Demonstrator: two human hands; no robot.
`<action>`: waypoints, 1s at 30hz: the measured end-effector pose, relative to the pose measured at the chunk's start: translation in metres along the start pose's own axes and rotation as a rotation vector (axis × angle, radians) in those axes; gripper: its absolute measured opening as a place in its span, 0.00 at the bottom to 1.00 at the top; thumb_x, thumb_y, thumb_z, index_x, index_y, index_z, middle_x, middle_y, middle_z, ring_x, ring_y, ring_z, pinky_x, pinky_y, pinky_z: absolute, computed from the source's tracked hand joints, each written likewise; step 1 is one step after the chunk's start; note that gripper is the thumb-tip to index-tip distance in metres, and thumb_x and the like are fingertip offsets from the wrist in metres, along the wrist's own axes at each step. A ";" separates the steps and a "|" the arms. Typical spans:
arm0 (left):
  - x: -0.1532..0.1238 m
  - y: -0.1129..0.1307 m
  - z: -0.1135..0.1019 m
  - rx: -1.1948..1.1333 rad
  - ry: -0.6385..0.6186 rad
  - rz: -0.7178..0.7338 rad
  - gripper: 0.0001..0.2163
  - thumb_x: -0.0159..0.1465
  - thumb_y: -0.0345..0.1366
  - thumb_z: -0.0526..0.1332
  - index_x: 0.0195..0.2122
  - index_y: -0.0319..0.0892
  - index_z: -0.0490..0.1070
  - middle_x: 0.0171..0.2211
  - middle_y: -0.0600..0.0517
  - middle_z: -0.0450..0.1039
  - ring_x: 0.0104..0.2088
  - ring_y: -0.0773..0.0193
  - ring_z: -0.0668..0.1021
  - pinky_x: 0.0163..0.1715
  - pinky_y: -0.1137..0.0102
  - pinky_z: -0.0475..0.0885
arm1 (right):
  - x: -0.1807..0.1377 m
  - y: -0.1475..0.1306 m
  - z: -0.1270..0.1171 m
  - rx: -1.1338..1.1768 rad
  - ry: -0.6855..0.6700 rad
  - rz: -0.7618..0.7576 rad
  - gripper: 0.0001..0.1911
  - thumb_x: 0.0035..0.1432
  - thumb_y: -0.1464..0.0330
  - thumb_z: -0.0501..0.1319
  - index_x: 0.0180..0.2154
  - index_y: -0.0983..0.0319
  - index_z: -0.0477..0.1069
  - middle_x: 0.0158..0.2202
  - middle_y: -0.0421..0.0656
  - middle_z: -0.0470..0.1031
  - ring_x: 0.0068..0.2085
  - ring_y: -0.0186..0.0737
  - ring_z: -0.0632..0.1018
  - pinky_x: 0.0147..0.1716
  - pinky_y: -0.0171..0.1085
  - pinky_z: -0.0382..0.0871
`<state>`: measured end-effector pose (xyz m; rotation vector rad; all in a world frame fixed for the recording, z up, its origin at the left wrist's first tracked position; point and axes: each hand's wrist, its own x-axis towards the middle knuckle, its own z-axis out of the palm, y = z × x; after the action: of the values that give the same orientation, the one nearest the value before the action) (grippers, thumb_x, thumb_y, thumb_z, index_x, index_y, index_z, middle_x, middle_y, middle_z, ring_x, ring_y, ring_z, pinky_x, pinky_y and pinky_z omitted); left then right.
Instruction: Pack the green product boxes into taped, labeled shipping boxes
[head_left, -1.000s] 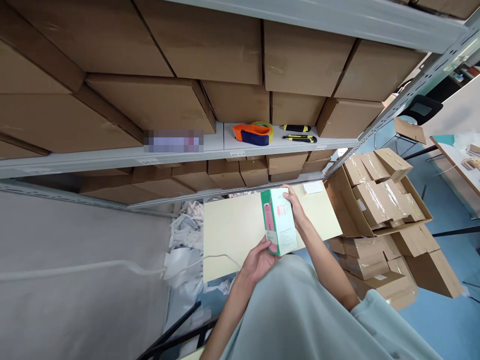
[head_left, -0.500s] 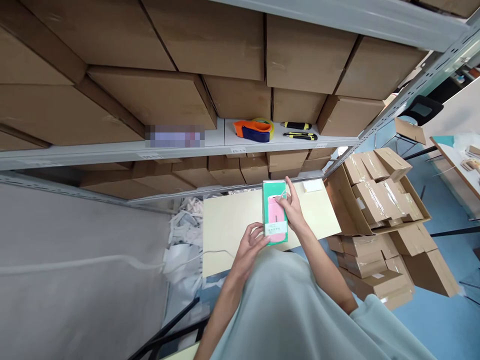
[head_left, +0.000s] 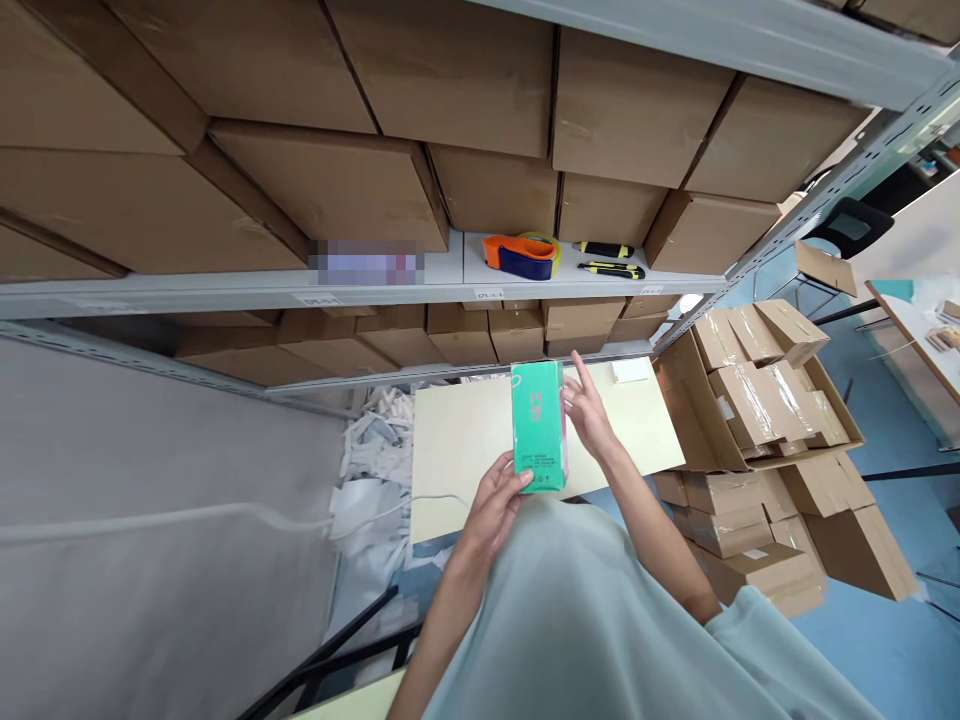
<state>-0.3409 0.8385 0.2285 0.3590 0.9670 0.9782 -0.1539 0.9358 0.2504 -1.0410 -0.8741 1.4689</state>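
I hold a small green carton (head_left: 536,425) upright in front of me, above a pale yellow board (head_left: 465,450). Its green side faces me, with a pink strip along its right edge. My left hand (head_left: 501,498) grips the carton's lower end, fingers curled around it. My right hand (head_left: 587,410) rests against the carton's right side, fingers partly spread with the index raised.
Grey metal shelving (head_left: 225,300) packed with brown cartons fills the back. An orange and blue tape dispenser (head_left: 519,255) and two yellow-black utility knives (head_left: 611,260) lie on the shelf. Taped cartons (head_left: 757,390) pile at the right. White paper scraps (head_left: 375,470) litter the floor at left.
The carton has been turned in my hands: a white and pink face showed earlier, now the green side faces me. My right fingers have loosened along its side.
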 end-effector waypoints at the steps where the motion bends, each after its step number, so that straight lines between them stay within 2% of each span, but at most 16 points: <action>1: -0.001 0.004 -0.002 0.030 0.034 0.021 0.26 0.49 0.40 0.84 0.47 0.43 0.79 0.44 0.46 0.87 0.45 0.51 0.87 0.47 0.64 0.80 | 0.001 -0.005 -0.002 -0.039 -0.009 -0.031 0.45 0.57 0.49 0.73 0.72 0.47 0.63 0.64 0.45 0.78 0.63 0.49 0.80 0.64 0.49 0.76; 3: -0.002 0.009 -0.005 0.070 0.070 0.051 0.25 0.49 0.40 0.85 0.45 0.44 0.77 0.44 0.47 0.87 0.44 0.53 0.87 0.46 0.65 0.79 | 0.004 -0.016 -0.006 -0.125 -0.034 -0.102 0.47 0.58 0.48 0.75 0.74 0.46 0.62 0.70 0.46 0.73 0.67 0.50 0.77 0.67 0.51 0.73; 6: -0.005 0.012 -0.004 0.110 0.070 0.083 0.26 0.48 0.40 0.85 0.43 0.45 0.76 0.44 0.48 0.86 0.48 0.52 0.86 0.49 0.64 0.77 | 0.007 -0.024 -0.003 -0.249 -0.094 -0.155 0.39 0.58 0.47 0.76 0.67 0.47 0.70 0.71 0.47 0.72 0.67 0.52 0.77 0.64 0.49 0.77; 10: -0.009 0.010 0.002 0.127 0.072 0.117 0.26 0.48 0.41 0.86 0.42 0.47 0.74 0.40 0.51 0.84 0.48 0.53 0.85 0.52 0.64 0.76 | 0.009 -0.020 0.005 -0.279 -0.109 -0.112 0.31 0.59 0.44 0.75 0.57 0.50 0.74 0.60 0.45 0.79 0.52 0.47 0.83 0.48 0.43 0.84; 12: -0.011 0.008 0.002 0.116 0.056 0.113 0.25 0.49 0.41 0.85 0.40 0.47 0.73 0.40 0.52 0.83 0.47 0.54 0.85 0.51 0.64 0.77 | 0.009 -0.017 0.006 -0.256 -0.094 -0.100 0.31 0.58 0.44 0.75 0.55 0.50 0.74 0.55 0.44 0.80 0.47 0.44 0.83 0.45 0.42 0.84; 15: -0.011 0.008 -0.005 0.012 -0.028 0.033 0.22 0.53 0.44 0.82 0.42 0.46 0.75 0.42 0.50 0.84 0.45 0.53 0.86 0.46 0.63 0.80 | 0.010 -0.013 0.006 -0.165 -0.099 -0.068 0.32 0.55 0.43 0.77 0.54 0.51 0.74 0.51 0.42 0.81 0.47 0.45 0.83 0.47 0.42 0.83; 18: -0.010 0.008 -0.010 -0.113 -0.121 -0.103 0.23 0.55 0.47 0.78 0.48 0.42 0.79 0.46 0.42 0.85 0.50 0.44 0.86 0.49 0.55 0.82 | 0.009 -0.009 0.007 -0.029 -0.102 0.017 0.36 0.53 0.40 0.77 0.55 0.51 0.72 0.47 0.41 0.82 0.45 0.45 0.84 0.45 0.43 0.84; 21: -0.009 0.008 -0.007 -0.117 -0.142 -0.147 0.23 0.53 0.42 0.77 0.49 0.39 0.81 0.47 0.39 0.86 0.56 0.39 0.85 0.55 0.52 0.81 | 0.009 -0.004 0.010 0.036 -0.103 0.067 0.41 0.52 0.36 0.75 0.57 0.50 0.71 0.47 0.40 0.83 0.44 0.47 0.85 0.45 0.45 0.85; 23: -0.008 0.008 -0.001 -0.085 -0.140 -0.118 0.24 0.52 0.40 0.78 0.49 0.39 0.81 0.47 0.40 0.86 0.56 0.40 0.85 0.54 0.55 0.81 | 0.008 -0.003 0.010 0.021 -0.108 0.055 0.41 0.54 0.34 0.72 0.59 0.50 0.72 0.51 0.42 0.84 0.49 0.49 0.85 0.49 0.47 0.84; 26: -0.007 0.011 0.004 0.009 -0.081 -0.031 0.25 0.50 0.39 0.81 0.49 0.41 0.81 0.47 0.42 0.86 0.52 0.44 0.86 0.48 0.62 0.81 | 0.008 -0.007 0.006 -0.069 -0.112 0.003 0.40 0.58 0.35 0.70 0.63 0.49 0.73 0.56 0.44 0.82 0.57 0.50 0.83 0.56 0.47 0.82; 30: -0.004 0.018 0.002 0.165 0.069 0.086 0.24 0.45 0.36 0.84 0.42 0.45 0.79 0.44 0.47 0.86 0.46 0.52 0.86 0.37 0.71 0.77 | 0.008 -0.014 -0.002 -0.173 -0.105 -0.025 0.46 0.60 0.39 0.72 0.73 0.44 0.64 0.61 0.45 0.78 0.59 0.48 0.80 0.54 0.45 0.81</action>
<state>-0.3496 0.8453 0.2428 0.5105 1.1058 0.9964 -0.1469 0.9454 0.2618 -1.0826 -1.1007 1.4572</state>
